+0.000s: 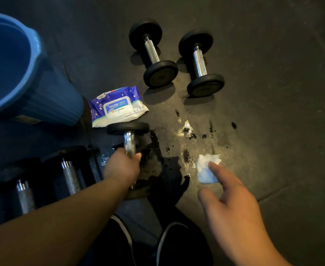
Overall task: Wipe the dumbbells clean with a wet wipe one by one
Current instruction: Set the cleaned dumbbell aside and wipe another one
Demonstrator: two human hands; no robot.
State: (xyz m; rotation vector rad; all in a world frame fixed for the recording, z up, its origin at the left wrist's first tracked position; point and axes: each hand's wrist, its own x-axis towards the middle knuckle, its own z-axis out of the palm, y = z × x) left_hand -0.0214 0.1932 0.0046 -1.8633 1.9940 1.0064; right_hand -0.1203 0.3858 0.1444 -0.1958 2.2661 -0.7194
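Left hand [122,166]: fingers curled round the chrome handle of the held dumbbell [129,139], thumb tip showing at the right of the bar. The dumbbell runs away from the person; its far black disc sits just below the wipe pack [117,106], and its near disc is partly hidden under the wrist.

Right hand [232,204]: fingers relaxed and spread, gripping nothing. The index fingertip overlaps the near edge of the wet wipe [207,168]; whether it presses the wipe cannot be told. The wipe is a crumpled white wad lying on the floor [273,121], to the right of the held dumbbell.

Dark wet patches and glossy streaks mark the floor between the held dumbbell and the wipe, and beyond the wipe.

Further out, two dumbbells lie side by side, apart from each other: the left dumbbell [154,54] and the right dumbbell [201,63], each with black round ends and a chrome handle.

At the left edge, more dumbbells [69,175] lie close together in shadow. A blue bucket [32,73] stands behind them, just beside the wipe pack.

Bare dark floor extends right of the wipe and beyond the two far dumbbells. The person's shoes [169,242] sit at the bottom edge
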